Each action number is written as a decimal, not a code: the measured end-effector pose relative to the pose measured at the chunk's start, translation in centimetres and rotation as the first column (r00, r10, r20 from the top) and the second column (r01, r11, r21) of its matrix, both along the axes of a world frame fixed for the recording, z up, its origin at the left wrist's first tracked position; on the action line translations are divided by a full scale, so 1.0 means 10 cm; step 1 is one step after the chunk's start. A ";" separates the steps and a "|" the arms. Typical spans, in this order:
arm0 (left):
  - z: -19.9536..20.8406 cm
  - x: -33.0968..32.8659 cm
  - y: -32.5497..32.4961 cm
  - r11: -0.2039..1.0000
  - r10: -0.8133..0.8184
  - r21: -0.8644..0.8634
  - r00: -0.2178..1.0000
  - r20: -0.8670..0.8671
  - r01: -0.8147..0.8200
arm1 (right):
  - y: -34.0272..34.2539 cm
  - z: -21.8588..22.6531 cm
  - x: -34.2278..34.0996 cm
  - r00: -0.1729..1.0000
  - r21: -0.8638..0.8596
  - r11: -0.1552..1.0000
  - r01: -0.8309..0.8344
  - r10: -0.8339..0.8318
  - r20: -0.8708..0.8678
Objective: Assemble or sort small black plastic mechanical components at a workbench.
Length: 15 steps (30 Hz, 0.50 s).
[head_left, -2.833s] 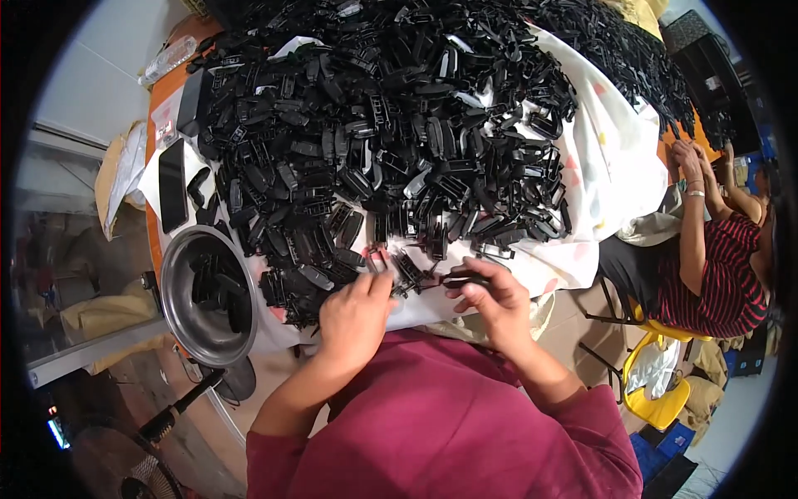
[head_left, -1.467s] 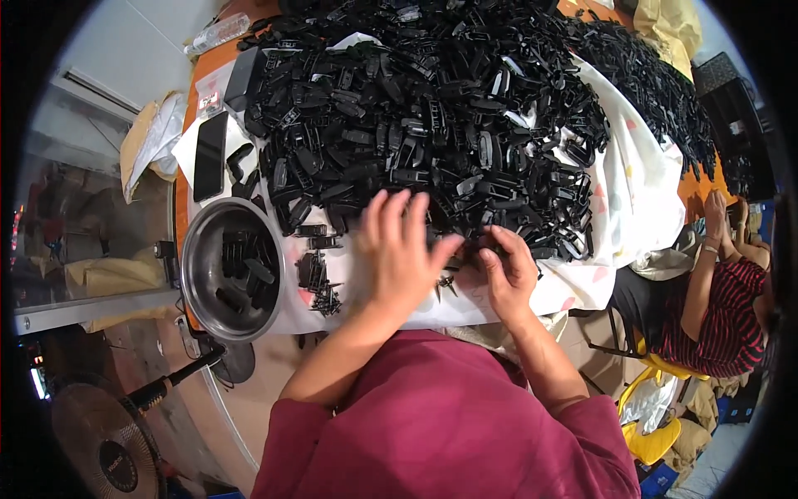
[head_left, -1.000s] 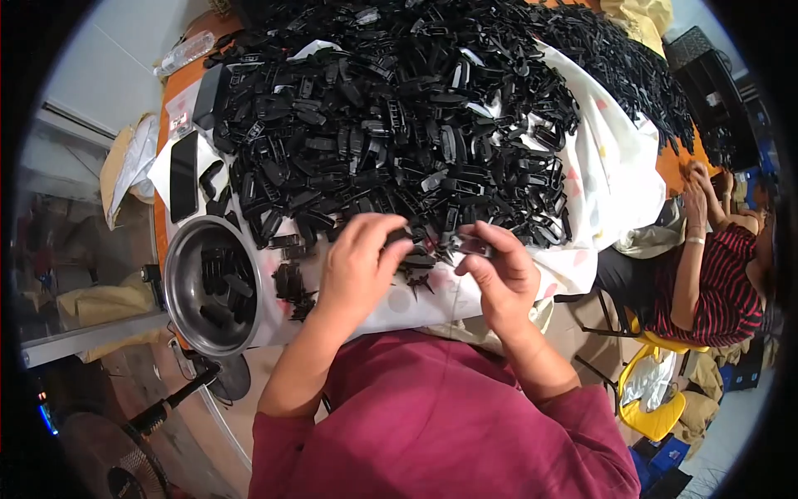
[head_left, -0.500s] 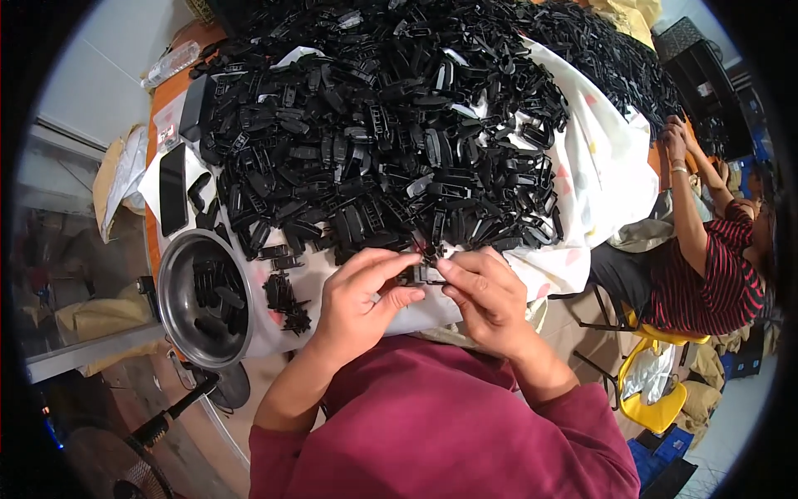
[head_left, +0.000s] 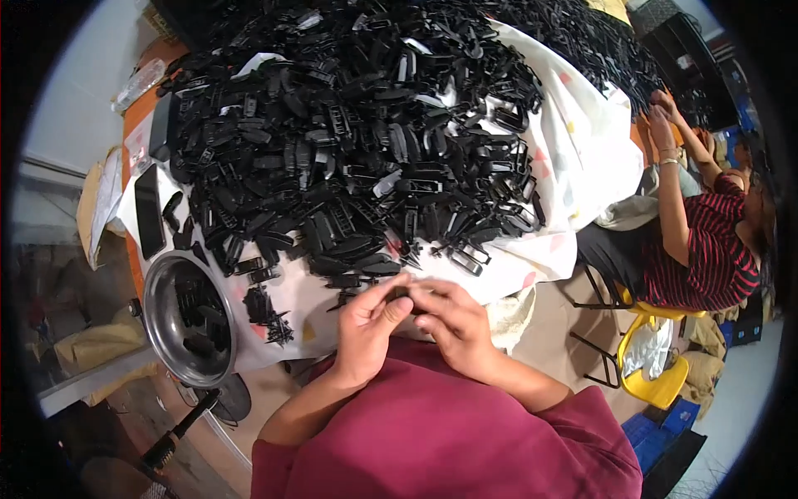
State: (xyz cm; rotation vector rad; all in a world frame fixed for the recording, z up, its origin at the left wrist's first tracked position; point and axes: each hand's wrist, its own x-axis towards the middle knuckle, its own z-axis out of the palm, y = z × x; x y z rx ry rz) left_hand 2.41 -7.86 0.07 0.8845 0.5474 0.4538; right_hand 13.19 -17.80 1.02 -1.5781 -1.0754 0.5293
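Note:
My left hand (head_left: 366, 333) and my right hand (head_left: 460, 328) meet at the near edge of the cloth-covered table, just in front of my chest. Between their fingertips is a small black plastic part (head_left: 401, 293), mostly covered by the fingers. Both hands are closed on it, thumbs pressed in from the near side. Right beyond them lies the front edge of a big heap of black plastic parts (head_left: 357, 166), narrow frames and curved covers among them. Left of my hands, a small cluster of thin black pieces (head_left: 264, 309) sits on the cloth.
A metal bowl (head_left: 156, 343) with some black parts inside stands at the table's left corner. Behind it lies a dark phone (head_left: 150, 212); a clear plastic bottle (head_left: 140, 83) is farther back. At right, a person in a striped shirt (head_left: 713, 241) sits working beside a yellow chair (head_left: 665, 389).
Both hands have come down toward my chest and closer together, and the part between them is now more hidden. The whole view has shifted slightly, with the table sliding left.

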 end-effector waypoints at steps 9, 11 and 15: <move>-0.17 -0.08 0.04 0.943 -0.108 -0.302 0.986 0.126 0.142 | -0.19 -0.09 -0.06 0.977 -0.181 0.976 0.125 -0.153 -0.149; -0.15 -0.10 0.00 0.969 -0.108 -0.204 0.980 0.166 0.141 | -0.21 -0.08 -0.05 0.990 -0.210 0.975 0.070 -0.093 -0.103; -0.04 -0.18 0.02 0.987 -0.109 0.101 0.983 -0.145 0.124 | -0.25 -0.15 0.10 1.000 -0.208 0.978 0.003 0.002 0.023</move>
